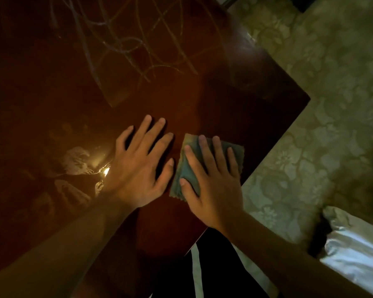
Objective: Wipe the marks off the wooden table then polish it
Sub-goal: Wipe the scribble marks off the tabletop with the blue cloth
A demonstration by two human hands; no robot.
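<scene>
Both forearms enter from bottom edge. Left hand (138,168) flat, fingers spread, on wooden table (52,104) at centre. Right hand (211,179) flat, pressing folded cloth (186,168) just beside it. Scribble marks (125,39) top centre.

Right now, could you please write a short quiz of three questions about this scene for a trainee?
1. True or false: the right hand presses flat on the folded cloth.
2. Which hand rests bare on the wooden table?
3. Where are the scribble marks: A) under the cloth, B) at the far side, beyond both hands?

Key: 1 true; 2 the left hand; 3 B.
</scene>
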